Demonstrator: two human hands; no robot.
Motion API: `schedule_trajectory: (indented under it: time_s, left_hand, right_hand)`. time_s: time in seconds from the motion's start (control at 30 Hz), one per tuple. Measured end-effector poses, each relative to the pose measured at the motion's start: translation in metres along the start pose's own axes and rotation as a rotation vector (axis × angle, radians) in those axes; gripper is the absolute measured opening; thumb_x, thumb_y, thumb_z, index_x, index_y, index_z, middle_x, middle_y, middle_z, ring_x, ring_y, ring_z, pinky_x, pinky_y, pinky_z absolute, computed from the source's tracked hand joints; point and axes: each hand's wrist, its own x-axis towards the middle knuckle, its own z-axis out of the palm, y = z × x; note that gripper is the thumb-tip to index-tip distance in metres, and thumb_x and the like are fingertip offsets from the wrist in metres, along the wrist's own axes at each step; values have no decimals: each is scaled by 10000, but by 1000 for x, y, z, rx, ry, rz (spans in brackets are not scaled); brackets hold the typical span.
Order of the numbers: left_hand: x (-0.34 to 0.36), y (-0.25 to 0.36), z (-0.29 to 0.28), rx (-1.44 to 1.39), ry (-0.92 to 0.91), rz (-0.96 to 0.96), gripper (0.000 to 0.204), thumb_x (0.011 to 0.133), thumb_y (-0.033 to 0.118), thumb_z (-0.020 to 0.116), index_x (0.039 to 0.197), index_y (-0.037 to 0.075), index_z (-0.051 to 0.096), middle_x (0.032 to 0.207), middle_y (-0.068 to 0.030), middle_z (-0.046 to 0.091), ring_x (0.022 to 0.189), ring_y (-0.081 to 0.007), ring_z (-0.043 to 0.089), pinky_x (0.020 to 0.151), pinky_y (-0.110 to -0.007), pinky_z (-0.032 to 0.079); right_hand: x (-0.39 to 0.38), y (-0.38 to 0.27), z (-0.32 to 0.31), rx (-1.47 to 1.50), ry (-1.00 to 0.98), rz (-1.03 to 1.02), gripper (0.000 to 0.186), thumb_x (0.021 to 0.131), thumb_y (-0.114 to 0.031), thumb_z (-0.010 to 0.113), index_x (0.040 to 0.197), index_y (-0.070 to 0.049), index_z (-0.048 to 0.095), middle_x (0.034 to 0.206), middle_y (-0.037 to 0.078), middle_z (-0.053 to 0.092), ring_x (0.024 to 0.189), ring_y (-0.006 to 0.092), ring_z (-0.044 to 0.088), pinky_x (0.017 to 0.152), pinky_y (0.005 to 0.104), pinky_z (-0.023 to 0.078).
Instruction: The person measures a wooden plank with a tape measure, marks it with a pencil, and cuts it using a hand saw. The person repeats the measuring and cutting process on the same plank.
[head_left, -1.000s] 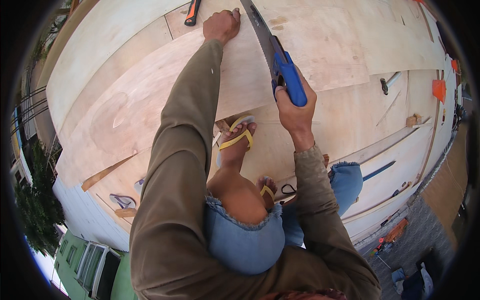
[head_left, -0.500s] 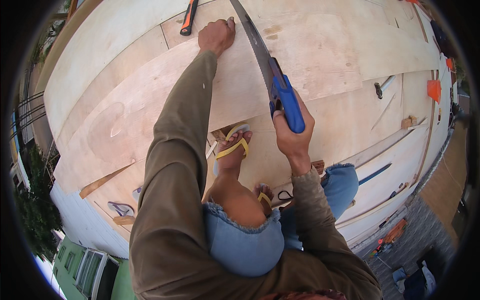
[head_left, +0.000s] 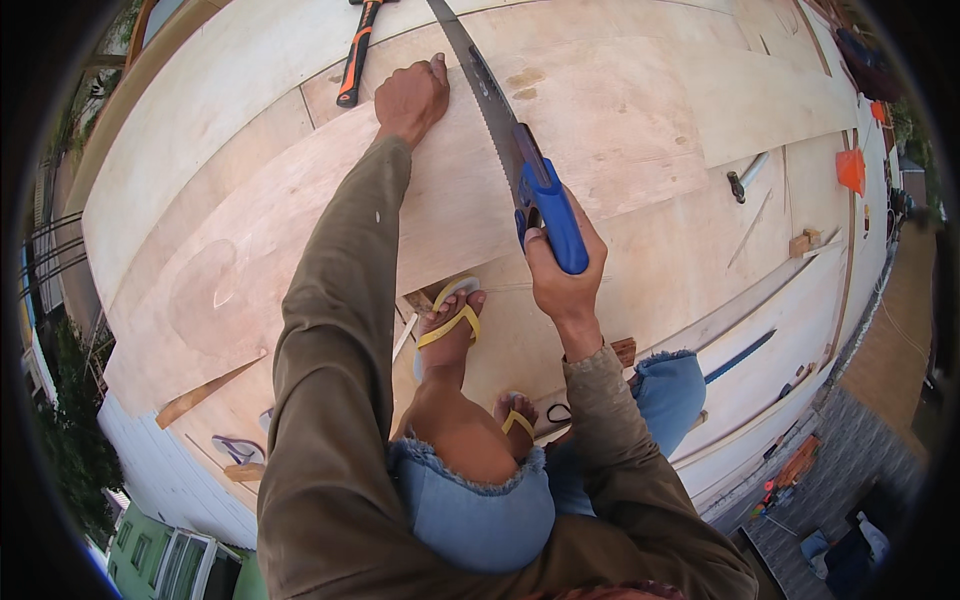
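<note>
My right hand (head_left: 568, 275) grips the blue handle of a handsaw (head_left: 500, 125), its long toothed blade pointing away past the top of the view. The blade lies across a long pale plywood sheet (head_left: 330, 215); whether its teeth bite into the wood I cannot tell. My left hand (head_left: 412, 100) is closed at the sheet's far edge, left of the blade, fingers curled down and thumb sticking out. Just beyond it lies a hammer (head_left: 357, 60) with an orange and black handle. My foot in a yellow-strapped flip-flop (head_left: 460, 320) stands at the sheet's near edge.
Another hammer (head_left: 745, 178) lies to the right, near small wood blocks (head_left: 805, 242) and an orange piece (head_left: 850, 172). A dark blue strip (head_left: 740, 356) rests at the lower right. At the left are a loose flip-flop (head_left: 238, 448) and a wood offcut (head_left: 210, 388).
The whole scene has shifted slightly left and down in view, showing more of the far hammer. My hold on the saw looks the same, and my left hand stays at the sheet's far edge.
</note>
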Motion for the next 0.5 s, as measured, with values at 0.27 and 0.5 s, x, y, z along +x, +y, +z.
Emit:
schedule_trajectory:
  time_s: [0.27,0.5]
  left_hand:
    - [1,12,40,20,-74,115,545,1067,440,372,997,36,732,978,-222,732,954,-399,689,856,-493,507]
    - [-25,-30,31,137,120,187,681,977,619,487,1077,-26,684,1019,-225,707,1029,-388,651,926,-500,449]
  right_hand:
    - [24,13,-20,-26,-6,87,525,862,36,595,1383,78,544,1113,107,692,956,125,643,856,263,517]
    - [26,14,-9,-83,1,-47,543,852,29,599,1393,51,549,1046,87,695,899,105,633,821,255,519]
